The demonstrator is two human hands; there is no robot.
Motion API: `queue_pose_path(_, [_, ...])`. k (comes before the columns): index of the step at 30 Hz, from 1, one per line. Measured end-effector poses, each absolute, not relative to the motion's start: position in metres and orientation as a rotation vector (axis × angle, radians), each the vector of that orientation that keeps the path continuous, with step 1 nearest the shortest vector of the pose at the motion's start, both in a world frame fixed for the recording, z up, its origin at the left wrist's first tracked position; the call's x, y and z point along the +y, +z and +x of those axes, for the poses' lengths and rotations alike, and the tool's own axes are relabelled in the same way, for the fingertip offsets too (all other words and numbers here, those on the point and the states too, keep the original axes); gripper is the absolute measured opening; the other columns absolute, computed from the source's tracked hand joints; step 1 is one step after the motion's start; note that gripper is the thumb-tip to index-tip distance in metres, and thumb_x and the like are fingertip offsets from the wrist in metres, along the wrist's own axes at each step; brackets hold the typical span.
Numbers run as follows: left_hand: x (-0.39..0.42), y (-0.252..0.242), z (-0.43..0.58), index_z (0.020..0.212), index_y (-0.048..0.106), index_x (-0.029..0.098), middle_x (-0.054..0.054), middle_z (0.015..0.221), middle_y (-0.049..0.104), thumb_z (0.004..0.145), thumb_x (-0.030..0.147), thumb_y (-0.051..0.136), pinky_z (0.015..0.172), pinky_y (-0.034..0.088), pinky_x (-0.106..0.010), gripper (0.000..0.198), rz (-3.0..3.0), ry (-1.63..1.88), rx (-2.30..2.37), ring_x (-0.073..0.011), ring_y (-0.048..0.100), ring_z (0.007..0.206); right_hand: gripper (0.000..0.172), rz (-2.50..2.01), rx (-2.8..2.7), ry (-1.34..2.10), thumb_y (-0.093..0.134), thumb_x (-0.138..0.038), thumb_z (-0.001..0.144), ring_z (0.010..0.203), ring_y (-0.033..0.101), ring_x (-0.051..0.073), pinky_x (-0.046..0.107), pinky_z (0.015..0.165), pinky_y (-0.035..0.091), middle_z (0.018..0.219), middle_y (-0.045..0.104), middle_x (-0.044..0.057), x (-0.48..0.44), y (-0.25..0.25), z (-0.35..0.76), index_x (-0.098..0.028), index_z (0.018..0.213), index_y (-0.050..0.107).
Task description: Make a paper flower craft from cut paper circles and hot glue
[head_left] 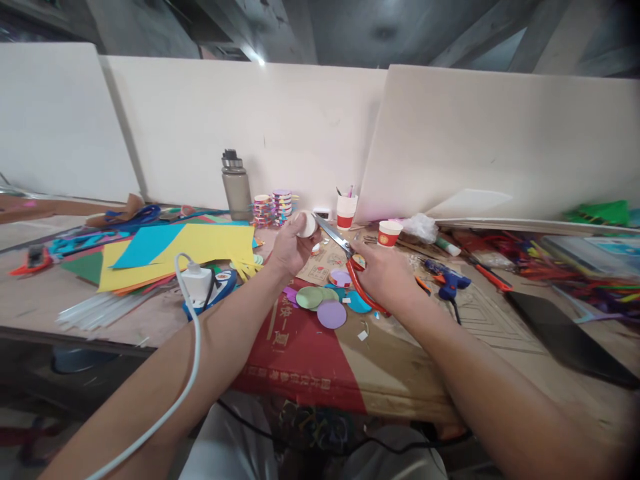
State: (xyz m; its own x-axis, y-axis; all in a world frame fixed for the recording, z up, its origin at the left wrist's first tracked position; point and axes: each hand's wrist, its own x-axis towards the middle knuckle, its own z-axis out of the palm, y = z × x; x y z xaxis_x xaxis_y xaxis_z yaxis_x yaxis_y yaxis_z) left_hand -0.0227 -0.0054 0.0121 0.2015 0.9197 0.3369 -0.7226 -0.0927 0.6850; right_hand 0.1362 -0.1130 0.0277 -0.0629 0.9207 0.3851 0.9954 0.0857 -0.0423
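At the far left of my bench [30,300] lies a red-and-black tool [36,259], with tangled blue strips [83,243] just beside it. Next come overlapping sheets of coloured paper, a yellow sheet [213,241] partly covering a blue sheet [143,247], and in front of them a bundle of clear sticks [100,308]. A white plug block [197,285] stands near my left forearm, and its white cable [193,360] runs down across that arm. Farther back a grey bottle [237,193] stands upright, with two colourful stacks [273,208] to its right.

My left hand [294,248] is closed on a white round piece [306,225], lifted over the bench near the middle. Below it, green discs [309,297], a purple disc [331,315] and a blue disc [360,303] lie on red-and-brown cardboard [305,363]. Behind, a paper cup [345,213] holds pens.

My right hand [385,272] is apart from the left and gripped on red-handled scissors [332,233]; their tips point at the white round piece, though I cannot tell whether they touch it. A second cup [391,233] stands behind that hand, a clear plastic bag [421,227] next to it. Farther right lie a blue glue gun [453,280], an orange-handled tool [493,275], a flat black object [570,337] and a heap of coloured strips [613,293].
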Motion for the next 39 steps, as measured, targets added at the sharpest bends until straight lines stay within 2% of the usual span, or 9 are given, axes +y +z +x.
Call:
queue_pose_path(8, [-0.004, 0.013, -0.024, 0.074, 0.055, 0.016, 0.001, 0.068, 0.06, 0.073, 0.03, 0.075, 0.051, 0.043, -0.021, 0.024, 0.938, 1.4, 0.349, -0.0077, 0.052, 0.054, 0.049, -1.926, -2.093, -0.388, 0.045, -0.021, 0.087, 0.088, 0.065, 0.026, 0.031, 0.067, 0.04, 0.099, 0.071, 0.011, -0.112, 0.027, 0.137, -0.027, 0.135, 0.056])
queue_pose_path(26, [-0.004, 0.013, -0.024, 0.081, 0.059, 0.014, -0.001, 0.072, 0.064, 0.07, 0.021, 0.075, 0.051, 0.045, -0.019, 0.021, 0.934, 1.411, 0.431, -0.0087, 0.058, 0.058, 0.041, -1.855, -2.095, -0.423, 0.047, -0.02, 0.084, 0.084, 0.067, 0.027, 0.031, 0.065, 0.04, 0.095, 0.074, 0.011, -0.102, 0.018, 0.145, -0.023, 0.121, 0.064])
queue_pose_path(33, [-0.002, 0.011, -0.025, 0.081, 0.058, 0.014, 0.0, 0.068, 0.063, 0.068, 0.024, 0.073, 0.049, 0.045, -0.02, 0.022, 0.975, 1.415, 0.424, -0.0084, 0.055, 0.052, 0.04, -1.749, -2.092, -0.209, 0.049, -0.026, 0.087, 0.089, 0.066, 0.024, 0.029, 0.073, 0.042, 0.102, 0.074, 0.012, -0.095, 0.016, 0.15, -0.022, 0.124, 0.065])
queue_pose_path(39, [-0.001, 0.011, -0.026, 0.081, 0.057, 0.014, 0.0, 0.067, 0.063, 0.068, 0.022, 0.071, 0.049, 0.045, -0.02, 0.02, 0.935, 1.418, 0.443, -0.0087, 0.056, 0.051, 0.041, -1.731, -2.074, -0.152, 0.049, -0.026, 0.086, 0.082, 0.067, 0.023, 0.028, 0.069, 0.042, 0.097, 0.075, 0.011, -0.093, 0.016, 0.155, -0.022, 0.124, 0.064])
